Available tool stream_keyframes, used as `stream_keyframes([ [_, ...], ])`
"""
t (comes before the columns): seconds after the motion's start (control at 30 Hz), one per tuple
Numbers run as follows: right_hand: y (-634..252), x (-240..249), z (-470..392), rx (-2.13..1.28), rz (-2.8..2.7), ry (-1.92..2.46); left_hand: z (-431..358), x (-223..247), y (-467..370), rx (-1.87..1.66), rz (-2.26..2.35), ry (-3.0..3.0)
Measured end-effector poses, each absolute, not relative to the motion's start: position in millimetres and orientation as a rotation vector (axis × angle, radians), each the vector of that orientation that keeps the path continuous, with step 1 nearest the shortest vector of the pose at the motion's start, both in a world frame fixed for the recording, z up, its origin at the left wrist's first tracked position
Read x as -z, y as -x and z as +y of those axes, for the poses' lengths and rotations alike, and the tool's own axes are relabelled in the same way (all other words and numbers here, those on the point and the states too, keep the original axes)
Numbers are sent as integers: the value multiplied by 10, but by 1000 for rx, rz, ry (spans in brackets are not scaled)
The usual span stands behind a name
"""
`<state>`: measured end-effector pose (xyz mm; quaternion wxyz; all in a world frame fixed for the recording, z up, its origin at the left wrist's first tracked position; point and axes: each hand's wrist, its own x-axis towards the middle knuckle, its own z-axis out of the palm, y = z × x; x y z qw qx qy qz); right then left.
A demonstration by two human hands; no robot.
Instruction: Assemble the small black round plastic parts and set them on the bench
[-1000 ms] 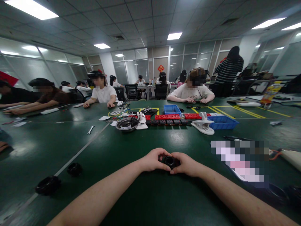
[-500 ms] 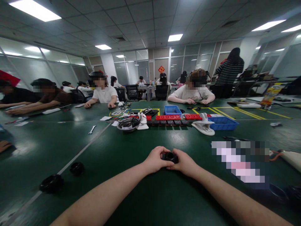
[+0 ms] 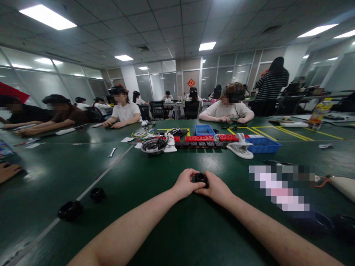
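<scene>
Both hands are closed around a black ring-shaped part (image 3: 200, 178) with a round opening facing up, at the middle of the green table (image 3: 155, 225). My left hand (image 3: 186, 183) grips its left side, thumb in front. On its right side my right hand (image 3: 215, 186) wraps the part, fingers partly hidden. Whether the part touches the table I cannot tell. Off to the left lie a larger black ring (image 3: 70, 210) and a smaller black ring (image 3: 97, 194).
A wrench (image 3: 112, 152) lies at left. Beyond my hands are red power strips (image 3: 198, 138), a white clamp (image 3: 240, 147), a blue bin (image 3: 263, 145) and a bowl of cables (image 3: 153, 147). A blurred-out item (image 3: 280, 188) is at right. Another person's hand (image 3: 9, 171) rests far left.
The view has shifted slightly, so table items at left appear farther right. Both hands stay on the black part, and my right hand's fingers have shifted a little around it.
</scene>
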<state>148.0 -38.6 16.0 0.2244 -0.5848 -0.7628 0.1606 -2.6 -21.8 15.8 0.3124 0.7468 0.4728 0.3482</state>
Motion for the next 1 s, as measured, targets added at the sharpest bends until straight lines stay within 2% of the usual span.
stream_keyframes([
  [0.23, -1678, -178, -331, -908, -2204, 1236, -114, -159, 195, -702, 940, -1962],
  [1.0, -1684, -262, -304, -939, -2285, 1238, -89, -260, 205, -586, 833, -1830],
])
